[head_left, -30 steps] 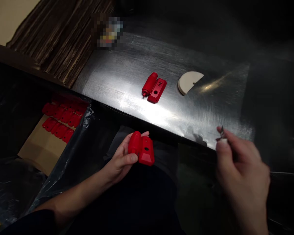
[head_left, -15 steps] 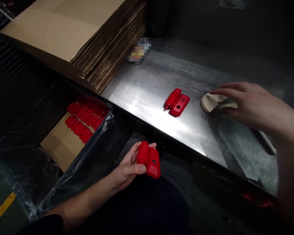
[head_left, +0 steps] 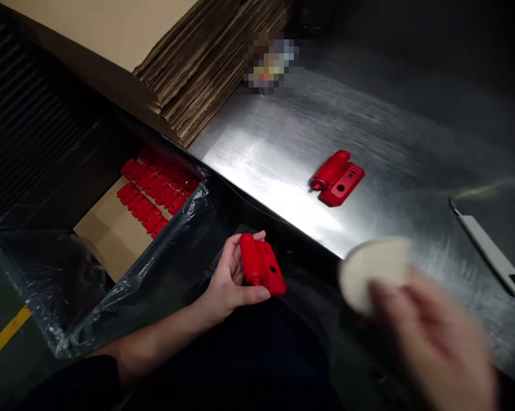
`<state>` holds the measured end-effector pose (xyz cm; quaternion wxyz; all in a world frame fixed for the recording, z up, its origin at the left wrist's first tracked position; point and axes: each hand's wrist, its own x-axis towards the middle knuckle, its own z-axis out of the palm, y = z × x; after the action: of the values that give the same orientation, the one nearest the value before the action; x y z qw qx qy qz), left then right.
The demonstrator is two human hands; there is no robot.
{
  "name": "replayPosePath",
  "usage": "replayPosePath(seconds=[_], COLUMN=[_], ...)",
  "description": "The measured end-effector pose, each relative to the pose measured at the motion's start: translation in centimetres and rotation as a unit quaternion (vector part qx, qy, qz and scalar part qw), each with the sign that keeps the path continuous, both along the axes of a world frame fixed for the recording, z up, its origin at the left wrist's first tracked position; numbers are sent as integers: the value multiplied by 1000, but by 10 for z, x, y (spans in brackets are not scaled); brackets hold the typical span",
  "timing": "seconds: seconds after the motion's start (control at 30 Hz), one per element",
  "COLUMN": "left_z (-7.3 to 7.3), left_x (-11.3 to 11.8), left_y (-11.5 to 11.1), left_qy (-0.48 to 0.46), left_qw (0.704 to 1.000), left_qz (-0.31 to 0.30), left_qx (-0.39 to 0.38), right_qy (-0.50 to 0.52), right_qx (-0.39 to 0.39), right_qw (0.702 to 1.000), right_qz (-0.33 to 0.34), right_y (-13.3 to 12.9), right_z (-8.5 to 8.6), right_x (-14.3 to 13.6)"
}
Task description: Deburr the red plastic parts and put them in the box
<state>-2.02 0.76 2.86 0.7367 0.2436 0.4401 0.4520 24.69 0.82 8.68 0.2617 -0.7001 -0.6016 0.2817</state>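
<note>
A red plastic part (head_left: pixel 264 265), with a rounded barrel beside a flat plate with a dark round hole, is held in my left hand (head_left: pixel 227 285) over my lap. The fingers and thumb close around its edges. My right hand (head_left: pixel 437 337), smeared by motion, grips a cream-coloured flat pad (head_left: pixel 375 271), rounded at its end, in front of the table's edge. What the pad is made of is too blurred to tell. Another red plastic part (head_left: pixel 337 178) of the same shape lies on the metal table (head_left: pixel 390 142).
A carton lined with clear plastic (head_left: pixel 141 274) stands at the left, holding rows of red parts (head_left: pixel 146 197) on a cardboard sheet (head_left: pixel 107 231). Stacked cardboard (head_left: pixel 214 74) rests on the table's far left. A white-handled slim tool (head_left: pixel 489 251) lies at the right.
My right hand has lifted the cream pad off the table and brought it towards me. The left hand has tilted its red part slightly. The view has shifted.
</note>
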Motion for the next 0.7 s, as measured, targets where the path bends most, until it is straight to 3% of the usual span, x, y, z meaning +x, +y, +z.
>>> replayPosePath(seconds=[0.07, 0.2, 0.37, 0.7], left_z=[-1, -2, -5, -10], left_x=[2, 7, 12, 12], left_y=[2, 3, 1, 1], left_qy=[39, 119, 146, 144], left_qw=[999, 991, 987, 987], left_qz=[-6, -13, -13, 26], left_qx=[25, 60, 64, 73], right_qy=[63, 0, -67, -79], right_qx=[-32, 24, 63, 100], right_qw=[996, 999, 995, 991], right_qz=[47, 41, 25, 44], right_y=[-27, -37, -36, -28], right_z=[-2, -8, -14, -17], right_x=[-41, -85, -86, -93])
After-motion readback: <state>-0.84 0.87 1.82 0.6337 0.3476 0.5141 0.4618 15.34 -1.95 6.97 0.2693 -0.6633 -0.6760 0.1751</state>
